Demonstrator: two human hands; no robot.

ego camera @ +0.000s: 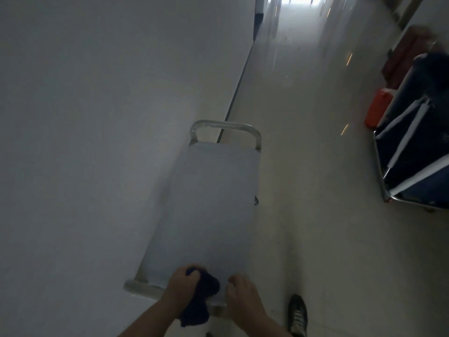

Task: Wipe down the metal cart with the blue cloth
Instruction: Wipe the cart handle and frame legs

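Now: wiping starts at cart (209, 210) near end.
L hand (181, 285) fist bunches soft, limp cloth (204, 297); R hand (240, 295) fingers curled, steadies cart edge w/ nothing held.

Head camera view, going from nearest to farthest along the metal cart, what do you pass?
Left hand bunching the dark blue cloth → flat grey top of the metal cart → curved metal handle at the far end.

We can read no text, label, brand or number anywhere, neither on the metal cart (209, 203) nor around it
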